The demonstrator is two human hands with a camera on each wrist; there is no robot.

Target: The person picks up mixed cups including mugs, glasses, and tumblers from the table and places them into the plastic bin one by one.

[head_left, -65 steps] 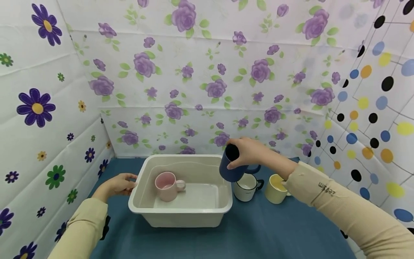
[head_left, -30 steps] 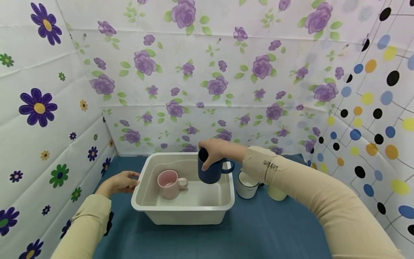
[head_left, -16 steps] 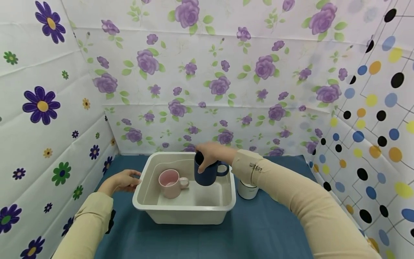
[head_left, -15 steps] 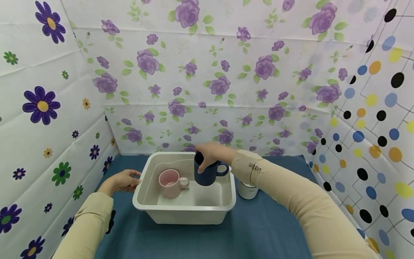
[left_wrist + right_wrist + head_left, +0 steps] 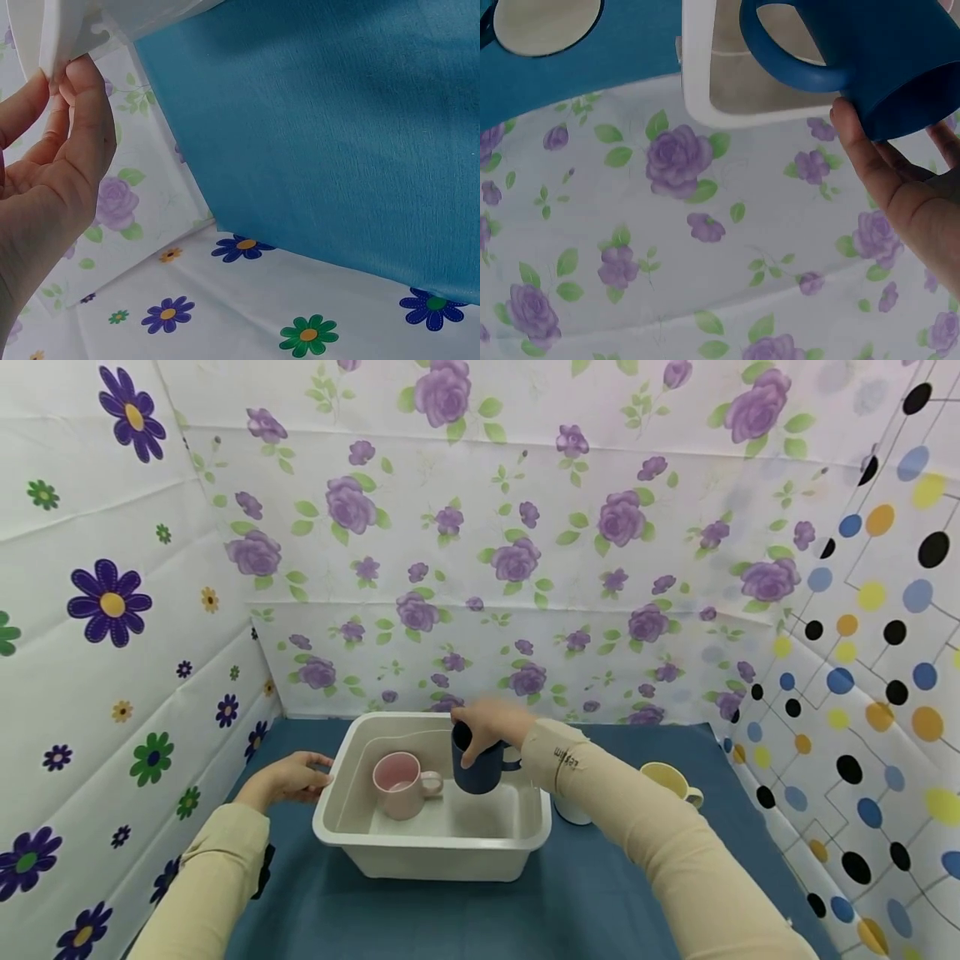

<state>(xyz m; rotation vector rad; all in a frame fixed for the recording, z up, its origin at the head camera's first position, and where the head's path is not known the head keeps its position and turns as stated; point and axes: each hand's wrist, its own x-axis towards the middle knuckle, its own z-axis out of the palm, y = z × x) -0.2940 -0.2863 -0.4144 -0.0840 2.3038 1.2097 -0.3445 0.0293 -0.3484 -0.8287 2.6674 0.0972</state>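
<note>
- Right hand (image 5: pixel 495 725), centre of the head view: fingers and thumb bent around the top of the dark blue mug (image 5: pixel 478 768), parted only by the mug's width. Hold is at the rim, not the handle.
- Blue mug roughly upright, mouth up, handle towards the right of the frame. It is within the outline of the pale bin (image 5: pixel 431 842), right half; cannot tell whether its base touches the bin floor.
- Right wrist view: blue mug at upper right, fingertips against its outside near the mouth.
- Left hand (image 5: pixel 292 777), left of centre in the head view: at the bin's left rim. Left wrist view, upper left, shows thumb and fingers pinching that rim, nearly together.
- Pink mug (image 5: pixel 400 785) upright inside the bin, left half, handle pointing right, apart from the blue mug.
- White mug (image 5: pixel 573 812) just outside the bin's right side, mostly behind the right sleeve (image 5: pixel 622 814). Its dark rim shows at upper left of the right wrist view.
- Yellow mug (image 5: pixel 666 777) farther right, partly covered by the same sleeve.
- Blue tablecloth (image 5: pixel 465 922) beneath; purple-rose sheet (image 5: pixel 480 560) behind.
</note>
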